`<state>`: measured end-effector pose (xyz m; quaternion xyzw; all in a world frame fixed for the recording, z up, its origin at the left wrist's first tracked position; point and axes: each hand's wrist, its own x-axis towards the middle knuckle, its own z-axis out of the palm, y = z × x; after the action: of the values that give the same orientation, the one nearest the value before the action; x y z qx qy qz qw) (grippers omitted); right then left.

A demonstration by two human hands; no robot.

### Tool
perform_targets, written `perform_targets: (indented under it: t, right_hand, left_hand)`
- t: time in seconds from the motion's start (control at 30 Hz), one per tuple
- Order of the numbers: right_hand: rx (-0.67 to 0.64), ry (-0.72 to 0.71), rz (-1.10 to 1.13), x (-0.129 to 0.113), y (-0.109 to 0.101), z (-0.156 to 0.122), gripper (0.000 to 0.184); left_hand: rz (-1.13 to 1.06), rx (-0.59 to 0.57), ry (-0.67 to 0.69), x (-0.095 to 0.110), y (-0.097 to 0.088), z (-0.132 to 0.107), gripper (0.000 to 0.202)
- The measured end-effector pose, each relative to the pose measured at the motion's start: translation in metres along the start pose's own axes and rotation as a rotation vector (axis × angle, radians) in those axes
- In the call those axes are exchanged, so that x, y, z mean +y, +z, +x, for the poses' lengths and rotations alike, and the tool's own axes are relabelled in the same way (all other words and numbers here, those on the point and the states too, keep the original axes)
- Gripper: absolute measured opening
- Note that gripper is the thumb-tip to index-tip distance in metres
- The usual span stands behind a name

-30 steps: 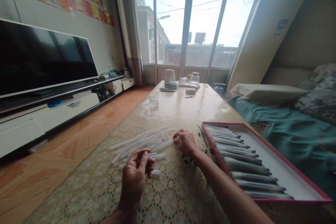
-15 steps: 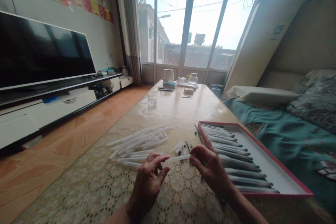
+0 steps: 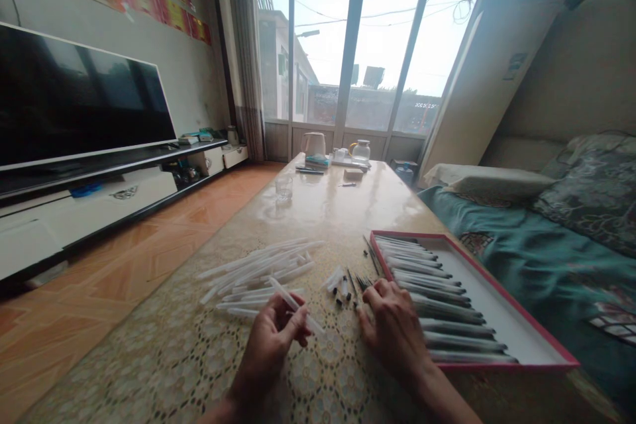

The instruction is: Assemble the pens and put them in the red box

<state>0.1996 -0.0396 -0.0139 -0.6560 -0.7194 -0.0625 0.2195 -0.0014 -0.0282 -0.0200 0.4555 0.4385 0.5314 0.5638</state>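
My left hand (image 3: 273, 338) is closed around a translucent white pen barrel (image 3: 285, 293), which slants down to the right through the fingers. Behind that hand lies a pile of similar barrels (image 3: 258, 265). On the tabletop, my right hand (image 3: 395, 321) rests with fingers bent downward and thumb apart, touching or just over several thin dark pen refills (image 3: 362, 281); its fingertips are partly hidden. Between the hands are small clear caps (image 3: 334, 278) and black end pieces (image 3: 338, 301). Right of my right hand, a red-rimmed box (image 3: 529, 328) holds a row of pens with dark ends (image 3: 447, 305).
The long table (image 3: 328, 218) has a patterned cover. A drinking glass (image 3: 284, 189) stands farther back, beyond it a kettle (image 3: 314, 144) and a glass jug (image 3: 361, 150). A sofa (image 3: 477, 218) borders the right side; a TV cabinet (image 3: 124, 199) stands left.
My right hand has let go of the barrel's end and moved down onto the refills. My left hand now has the barrel, tilted, and has shifted slightly left.
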Motion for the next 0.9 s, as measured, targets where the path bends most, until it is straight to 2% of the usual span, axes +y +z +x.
perform_targets:
  t: [0.1,0.2,0.3,0.4,0.5,0.6,0.67,0.77,0.9]
  right_hand:
    - [-0.033,-0.015,-0.102,-0.005,0.003,-0.002,0.005]
    - [-0.043,-0.001,-0.149,-0.006,0.006,-0.003,0.010]
    - [-0.037,0.025,-0.132,-0.003,0.009,-0.004,0.013]
    - [0.033,0.046,-0.039,0.003,0.009,-0.005,0.013]
    - [0.081,0.017,0.213,0.004,0.004,-0.009,0.010]
    - [0.021,-0.015,0.481,-0.002,0.000,-0.014,0.010]
    - [0.013,-0.044,0.576,-0.007,-0.002,-0.017,0.008]
    - [0.051,-0.091,0.632,-0.013,-0.001,-0.020,0.011]
    - [0.078,-0.114,0.630,-0.014,0.000,-0.020,0.013]
  left_hand:
    - [-0.174,0.060,-0.182,0.001,0.000,-0.001,0.027]
    - [-0.204,0.051,-0.265,0.003,-0.001,-0.002,0.026]
    - [-0.188,0.061,-0.260,0.002,-0.004,-0.001,0.021]
    - [-0.205,0.132,-0.243,0.002,-0.005,0.002,0.011]
    - [-0.272,0.207,-0.226,0.005,-0.007,0.005,0.007]
    - [-0.338,0.277,-0.204,0.009,-0.010,0.008,0.011]
    - [-0.386,0.327,-0.188,0.010,-0.013,0.011,0.014]
    - [-0.440,0.366,-0.188,0.011,-0.017,0.014,0.016]
    - [-0.436,0.363,-0.202,0.012,-0.017,0.014,0.018]
